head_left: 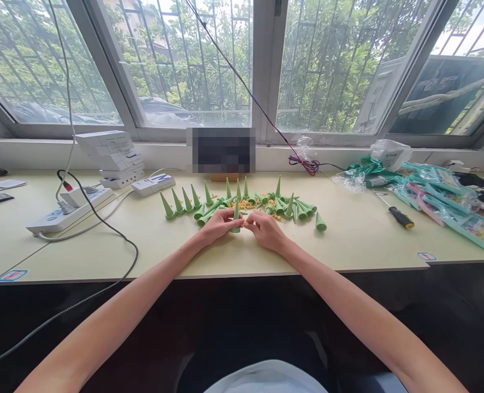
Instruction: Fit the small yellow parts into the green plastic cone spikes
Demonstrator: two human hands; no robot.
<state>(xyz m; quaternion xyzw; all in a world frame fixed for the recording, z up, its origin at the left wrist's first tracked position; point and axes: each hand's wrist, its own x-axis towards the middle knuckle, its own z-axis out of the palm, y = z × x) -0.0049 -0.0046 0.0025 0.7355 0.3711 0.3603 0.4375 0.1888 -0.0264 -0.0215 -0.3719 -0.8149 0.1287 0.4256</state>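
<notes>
Over the pale table (332,245), your right hand (265,229) bends its fingers just beside your left; I cannot tell whether they close on anything. Your left hand (218,225) clamps the green cone (236,212), long axis upright, tip up, leftward of your right fingertips. Small yellow pieces (248,205) lie beyond both hands.

Your left hand (217,226) and right hand (267,233) are bare, as are your slender left forearm (143,295) and right forearm (344,297). Your top (266,379) shows as a smooth, rounded patch of pale greyish-white cloth.
</notes>
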